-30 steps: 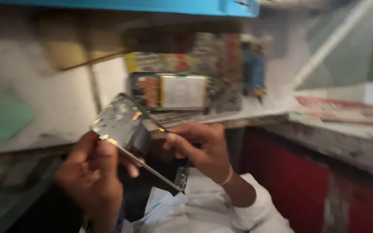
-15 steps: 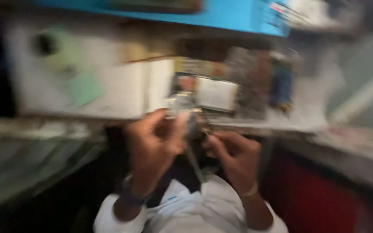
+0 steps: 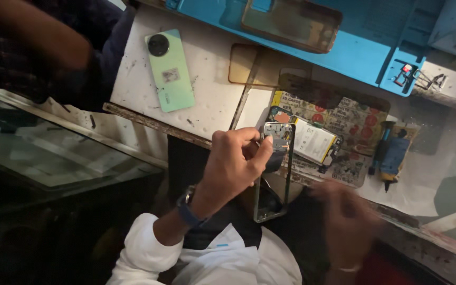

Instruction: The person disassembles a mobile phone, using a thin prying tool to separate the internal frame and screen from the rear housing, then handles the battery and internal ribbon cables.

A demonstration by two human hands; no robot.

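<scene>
Phone frame (image 3: 275, 171), a thin metal-edged rectangle with its middle open, is being held upright in our left hand (image 3: 233, 166), just in front of the bench's near edge and above our lap. We are pinching its upper left side, thumb and fingertips (image 3: 264, 150) closed around the rim near the top corner, where a dark cluster of parts is sitting. Our right hand (image 3: 347, 219) is hovering low to the right of the frame, apart from it; it is blurred, so we cannot tell whether its fingers are open or curled, and we are seeing nothing in it.

Just behind the frame, on the bench (image 3: 212, 105), an opened phone body with a pale battery (image 3: 312, 142) is lying on a printed mat (image 3: 347, 132). A blue-handled tool (image 3: 394, 155) is resting to the right of it, near the mat's right edge. Toward the bench's left side a mint-green phone (image 3: 170, 68) is lying camera side up, well apart from our hands. An amber clear panel (image 3: 252, 63) is lying between the green phone and the mat. Along the far edge a blue work mat (image 3: 365, 42) is carrying another transparent case (image 3: 291, 21). Another person's dark sleeve (image 3: 43, 58) is reaching in at the bench's far left corner.
</scene>
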